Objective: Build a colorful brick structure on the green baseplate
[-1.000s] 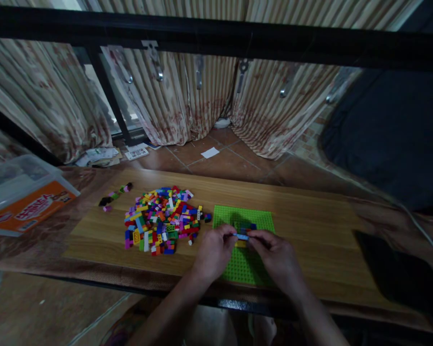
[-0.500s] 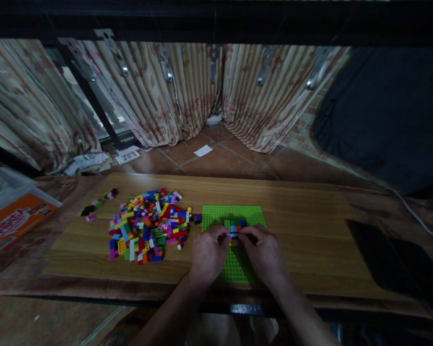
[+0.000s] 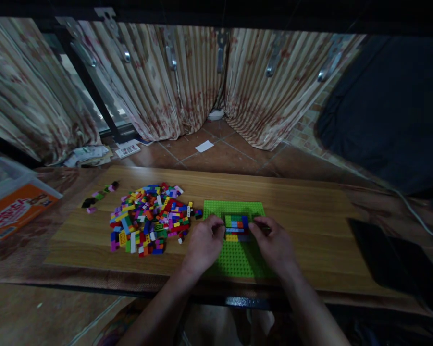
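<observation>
A bright green studded baseplate [image 3: 238, 262] lies in front of me. On it stands a small block of bricks [image 3: 236, 223] in green, blue, orange, red and yellow, with a long light blue brick [image 3: 234, 229] across its middle. My left hand [image 3: 204, 244] is at the left side of this block, fingers bent and thumb apart from the index finger; its fingertips are close to the light blue brick. At the right side, my right hand [image 3: 276, 244] has thumb and index finger apart, near the dark blue brick. Nothing shows in either hand.
Left of the baseplate a large heap of mixed bricks [image 3: 149, 218] covers the wooden board [image 3: 310, 206]. Several loose pieces [image 3: 99, 196] lie farther left, near a clear tub with an orange label [image 3: 18, 211]. A dark flat object [image 3: 378, 254] lies on the right.
My hands have moved apart from the middle of the brick block, one to each side. The light blue brick, earlier between my fingertips, now shows uncovered on the block. The view has shifted slightly.
</observation>
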### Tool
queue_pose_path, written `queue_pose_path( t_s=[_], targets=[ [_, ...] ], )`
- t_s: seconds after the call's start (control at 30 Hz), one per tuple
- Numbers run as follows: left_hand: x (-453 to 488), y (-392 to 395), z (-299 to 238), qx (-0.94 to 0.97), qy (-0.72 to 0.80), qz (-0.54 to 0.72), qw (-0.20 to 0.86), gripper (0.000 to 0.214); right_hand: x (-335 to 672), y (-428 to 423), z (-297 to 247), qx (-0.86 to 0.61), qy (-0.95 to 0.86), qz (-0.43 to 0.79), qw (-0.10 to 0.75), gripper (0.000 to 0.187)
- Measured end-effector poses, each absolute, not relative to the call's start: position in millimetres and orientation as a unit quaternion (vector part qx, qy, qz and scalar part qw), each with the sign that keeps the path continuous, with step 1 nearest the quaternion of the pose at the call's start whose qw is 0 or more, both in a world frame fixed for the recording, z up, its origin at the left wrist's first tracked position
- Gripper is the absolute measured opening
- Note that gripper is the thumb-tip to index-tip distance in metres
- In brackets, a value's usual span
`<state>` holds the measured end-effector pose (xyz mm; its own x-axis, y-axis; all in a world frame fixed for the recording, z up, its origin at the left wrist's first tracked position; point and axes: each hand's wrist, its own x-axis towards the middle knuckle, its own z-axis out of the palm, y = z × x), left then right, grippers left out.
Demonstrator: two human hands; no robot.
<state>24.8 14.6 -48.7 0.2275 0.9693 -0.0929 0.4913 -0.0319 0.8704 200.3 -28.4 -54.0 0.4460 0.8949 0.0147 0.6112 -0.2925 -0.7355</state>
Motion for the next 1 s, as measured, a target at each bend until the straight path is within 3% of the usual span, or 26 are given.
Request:
queue_pose_path(
  t_s=[0.17,0.8,1.0],
  targets=[
    [25.9,19.8,-42.9,0.685,0.566,0.23,0.397,0.012,202.1,-25.9,-60.6,-0.77,-0.497,0.229,0.329,0.054],
    [36.8,12.5,-48.7,0.733,0.59,0.191,0.279,0.015,181.8,-25.4,-60.4,-0.789,-0.565,0.098,0.222,0.033],
    [35.6,10.1,-46.4,0.727,0.586,0.202,0.295,0.016,179.6,-26.1,-61.2,-0.779,-0.575,0.107,0.225,0.037]
  ],
)
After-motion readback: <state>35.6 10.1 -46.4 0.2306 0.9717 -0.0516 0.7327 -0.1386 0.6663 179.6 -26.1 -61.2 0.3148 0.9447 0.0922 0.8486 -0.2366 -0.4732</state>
